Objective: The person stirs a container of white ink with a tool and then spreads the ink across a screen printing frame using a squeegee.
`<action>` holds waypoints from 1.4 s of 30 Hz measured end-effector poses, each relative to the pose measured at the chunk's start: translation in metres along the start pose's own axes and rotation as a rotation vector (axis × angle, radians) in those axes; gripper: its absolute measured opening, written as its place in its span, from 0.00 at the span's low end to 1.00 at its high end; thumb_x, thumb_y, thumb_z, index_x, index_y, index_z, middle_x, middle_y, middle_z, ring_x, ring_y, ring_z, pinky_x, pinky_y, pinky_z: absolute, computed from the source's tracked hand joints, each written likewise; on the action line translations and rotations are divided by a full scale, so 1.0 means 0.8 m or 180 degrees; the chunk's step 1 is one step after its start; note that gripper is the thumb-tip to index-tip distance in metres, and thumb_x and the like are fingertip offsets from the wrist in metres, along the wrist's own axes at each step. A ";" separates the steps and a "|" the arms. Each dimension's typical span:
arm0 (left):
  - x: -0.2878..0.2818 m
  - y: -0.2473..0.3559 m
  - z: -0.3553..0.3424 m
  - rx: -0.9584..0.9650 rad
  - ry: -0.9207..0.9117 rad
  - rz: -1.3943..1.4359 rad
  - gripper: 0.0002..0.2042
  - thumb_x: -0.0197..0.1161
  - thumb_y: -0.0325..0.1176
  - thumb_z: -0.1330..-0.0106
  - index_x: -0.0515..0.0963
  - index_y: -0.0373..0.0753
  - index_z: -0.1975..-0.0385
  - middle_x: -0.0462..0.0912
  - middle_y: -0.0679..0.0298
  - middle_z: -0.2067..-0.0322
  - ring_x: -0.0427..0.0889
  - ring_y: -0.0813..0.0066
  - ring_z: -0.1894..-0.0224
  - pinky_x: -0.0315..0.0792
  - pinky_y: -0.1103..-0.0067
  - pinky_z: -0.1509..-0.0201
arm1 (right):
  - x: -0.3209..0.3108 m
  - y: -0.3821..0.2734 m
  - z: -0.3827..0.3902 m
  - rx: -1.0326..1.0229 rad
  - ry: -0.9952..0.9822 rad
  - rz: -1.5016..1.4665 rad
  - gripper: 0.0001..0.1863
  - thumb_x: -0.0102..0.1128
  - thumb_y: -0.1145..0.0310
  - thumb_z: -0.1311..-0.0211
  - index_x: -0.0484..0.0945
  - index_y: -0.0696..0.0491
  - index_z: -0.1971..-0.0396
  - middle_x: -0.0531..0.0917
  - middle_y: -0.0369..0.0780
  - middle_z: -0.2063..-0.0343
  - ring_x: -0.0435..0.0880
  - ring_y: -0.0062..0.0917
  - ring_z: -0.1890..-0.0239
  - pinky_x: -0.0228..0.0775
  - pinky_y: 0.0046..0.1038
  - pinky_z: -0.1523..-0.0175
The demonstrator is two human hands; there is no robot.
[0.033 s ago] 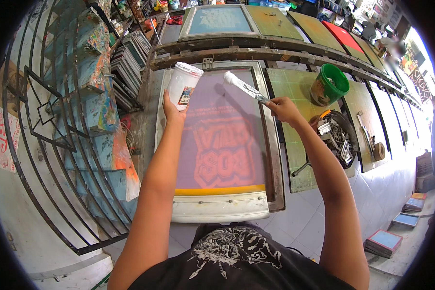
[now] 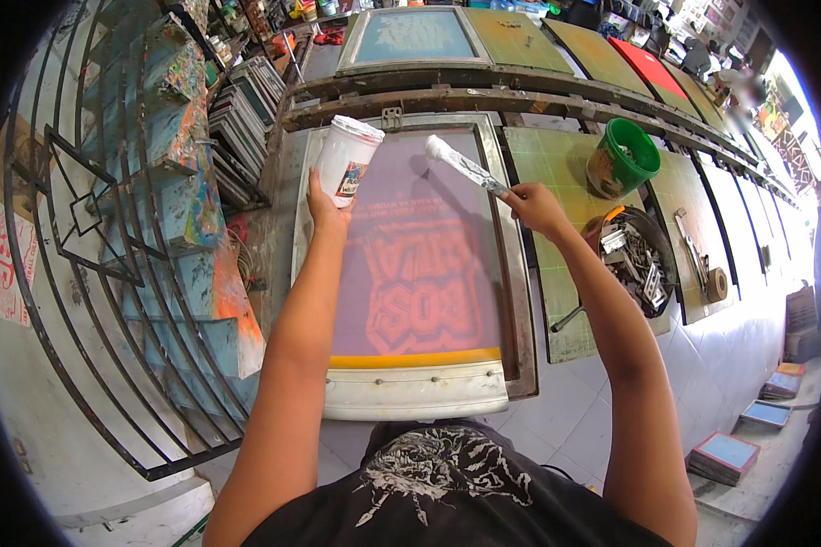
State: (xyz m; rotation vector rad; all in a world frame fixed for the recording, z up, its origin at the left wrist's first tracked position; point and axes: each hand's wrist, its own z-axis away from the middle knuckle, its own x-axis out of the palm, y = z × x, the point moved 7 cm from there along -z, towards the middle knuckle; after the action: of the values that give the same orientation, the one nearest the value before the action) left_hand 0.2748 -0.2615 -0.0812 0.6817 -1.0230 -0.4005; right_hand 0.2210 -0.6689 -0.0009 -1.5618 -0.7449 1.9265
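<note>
My left hand [image 2: 330,208] is closed around a white plastic jar [image 2: 339,155], open at the top and smeared with white along its rim. The jar leans a little to the right. In my right hand [image 2: 538,210] is the end of a spatula [image 2: 476,173], pointing up and left, with a thick lump of white ink [image 2: 438,149] on its tip. Both are held above a screen-printing frame [image 2: 511,264], whose purple mesh [image 2: 401,191] carries a reddish lettered stencil. The spatula's shadow falls on the mesh. A yellow strip [image 2: 415,358] crosses the frame's near end.
On the green boards to the right stand a green bucket [image 2: 625,159] and a dark basin of metal parts [image 2: 634,260]. A tape roll [image 2: 716,285] lies farther right. Left are black metal bars [image 2: 73,246] and paint-stained blue steps [image 2: 178,301]. Another framed screen [image 2: 415,38] lies at the back.
</note>
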 end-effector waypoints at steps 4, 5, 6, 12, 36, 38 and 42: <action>-0.004 0.002 0.004 -0.0045 -0.0025 -0.0071 0.29 0.55 0.64 0.36 0.72 0.51 0.42 0.78 0.65 0.46 0.76 0.60 0.47 0.67 0.58 0.46 | 0.023 -0.024 0.024 -0.0177 0.0755 0.1353 0.16 0.55 0.57 0.34 0.82 0.55 0.64 0.86 0.48 0.68 0.86 0.42 0.67 0.76 0.47 0.60; -0.003 0.002 0.004 -0.0073 -0.0026 -0.0086 0.29 0.55 0.64 0.36 0.73 0.51 0.43 0.78 0.64 0.46 0.76 0.60 0.48 0.67 0.58 0.47 | 0.035 -0.028 0.027 -0.0169 0.0629 0.1712 0.14 0.50 0.61 0.32 0.81 0.54 0.62 0.85 0.50 0.68 0.86 0.44 0.64 0.77 0.48 0.60; -0.001 0.001 0.003 -0.0111 -0.0040 -0.0103 0.29 0.55 0.64 0.36 0.73 0.51 0.43 0.78 0.64 0.47 0.76 0.60 0.48 0.67 0.58 0.47 | 0.061 -0.025 0.031 -0.0289 0.0746 0.1866 0.12 0.47 0.65 0.31 0.79 0.51 0.58 0.84 0.51 0.69 0.86 0.46 0.65 0.78 0.46 0.61; -0.006 0.025 0.002 -0.0018 -0.0209 -0.0006 0.28 0.54 0.65 0.36 0.75 0.51 0.47 0.80 0.64 0.50 0.77 0.60 0.51 0.67 0.59 0.51 | 0.131 -0.056 0.052 -0.0628 0.0987 0.1623 0.09 0.45 0.71 0.32 0.76 0.54 0.61 0.82 0.51 0.70 0.85 0.48 0.68 0.78 0.44 0.65; -0.068 0.132 0.059 -0.0004 -0.0346 0.0149 0.29 0.51 0.64 0.34 0.73 0.48 0.44 0.78 0.61 0.47 0.74 0.57 0.49 0.67 0.57 0.51 | 0.320 -0.219 0.027 -0.1126 -0.0115 0.3023 0.08 0.60 0.70 0.42 0.87 0.50 0.66 0.85 0.40 0.64 0.86 0.30 0.57 0.79 0.28 0.63; -0.071 0.134 0.063 -0.0009 -0.0296 0.0176 0.28 0.51 0.64 0.33 0.73 0.49 0.45 0.78 0.61 0.47 0.75 0.57 0.49 0.67 0.58 0.51 | 0.316 -0.225 0.026 -0.1245 0.0023 0.3030 0.08 0.59 0.70 0.42 0.87 0.50 0.66 0.85 0.40 0.65 0.86 0.30 0.59 0.79 0.29 0.62; -0.076 0.138 0.071 -0.0013 -0.0317 0.0242 0.27 0.50 0.63 0.33 0.74 0.50 0.46 0.79 0.61 0.48 0.75 0.57 0.50 0.68 0.59 0.53 | 0.266 -0.230 0.012 -0.1350 0.0861 0.2402 0.06 0.58 0.70 0.41 0.84 0.51 0.68 0.86 0.42 0.68 0.88 0.33 0.63 0.80 0.35 0.61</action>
State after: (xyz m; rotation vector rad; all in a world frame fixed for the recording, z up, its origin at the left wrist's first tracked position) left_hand 0.1953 -0.1632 -0.0245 0.6221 -1.1388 -0.3732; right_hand 0.1865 -0.3897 -0.0130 -2.5902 -0.4974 2.0479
